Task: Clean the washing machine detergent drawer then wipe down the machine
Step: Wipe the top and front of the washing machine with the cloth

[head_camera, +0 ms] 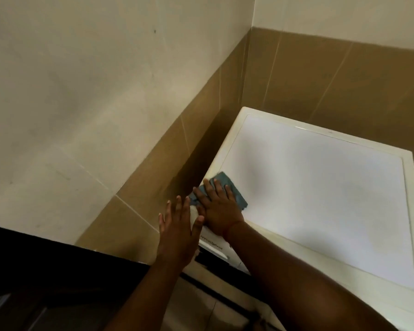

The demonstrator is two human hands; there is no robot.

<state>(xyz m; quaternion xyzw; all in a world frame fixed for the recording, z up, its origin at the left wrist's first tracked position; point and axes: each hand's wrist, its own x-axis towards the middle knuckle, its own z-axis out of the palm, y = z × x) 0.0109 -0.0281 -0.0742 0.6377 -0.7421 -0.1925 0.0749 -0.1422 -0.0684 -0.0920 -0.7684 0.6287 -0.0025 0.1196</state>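
Left hand [177, 225] hovers, fingers spread; right hand [216, 206] presses flat on cloth [234, 194], soft, light, likely slides on smooth machine [320, 187] top.

Teal-blue cloth [227, 190] at the left edge of a white, cream-rimmed washing machine top [320, 187]; plain tan tiles [320, 75] beneath off-white wall [81, 80]; dark brown cabinet [46, 271].

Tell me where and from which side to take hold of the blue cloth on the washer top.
Pinch the blue cloth at its free right-hand edge, coming from the open lid side with the fingers. It lies flat on the washing machine, the right hand presses on its middle, and the wall crowds its left.
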